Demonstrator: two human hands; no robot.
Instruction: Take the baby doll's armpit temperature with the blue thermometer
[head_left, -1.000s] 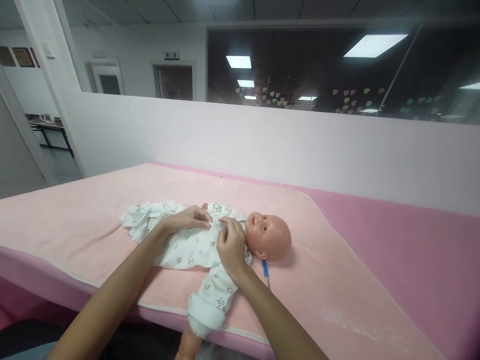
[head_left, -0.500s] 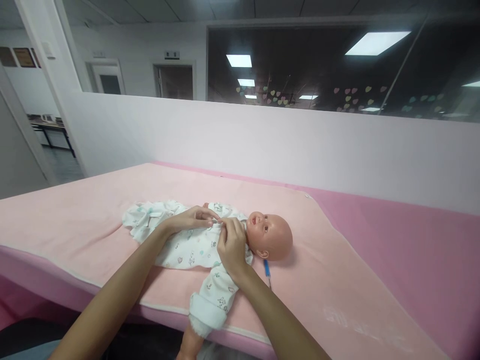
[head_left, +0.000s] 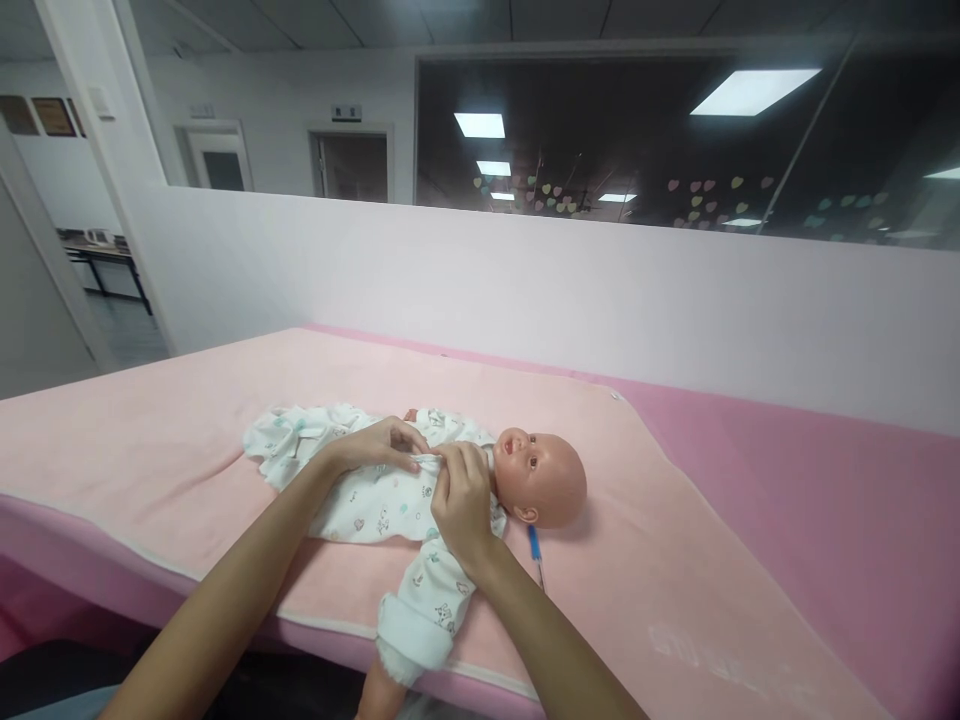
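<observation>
A baby doll (head_left: 544,478) lies on its back with its head toward the right. It wears white baby clothes (head_left: 379,505) with small printed figures, and one sleeve reaches past the near edge with a cuff folded back. My left hand (head_left: 382,445) is over the doll's chest, thumb and fingers pinching the front edge of the clothes. My right hand (head_left: 463,500) is closed on the same edge nearer the neck, its fingertips almost meeting the left ones. Any fastener between the fingertips is too small to make out.
A pink blanket (head_left: 645,560) covers the padded table. Partly under the doll's head lies a thin blue-ended object (head_left: 535,545). Behind the table stands a white half wall (head_left: 525,290) with a window (head_left: 600,130) above it. A doorway opens at the far left.
Both hands have shifted slightly down and left along the front edge of the clothes. The left fingers have curled closer to the cloth. The doll lies as before.
</observation>
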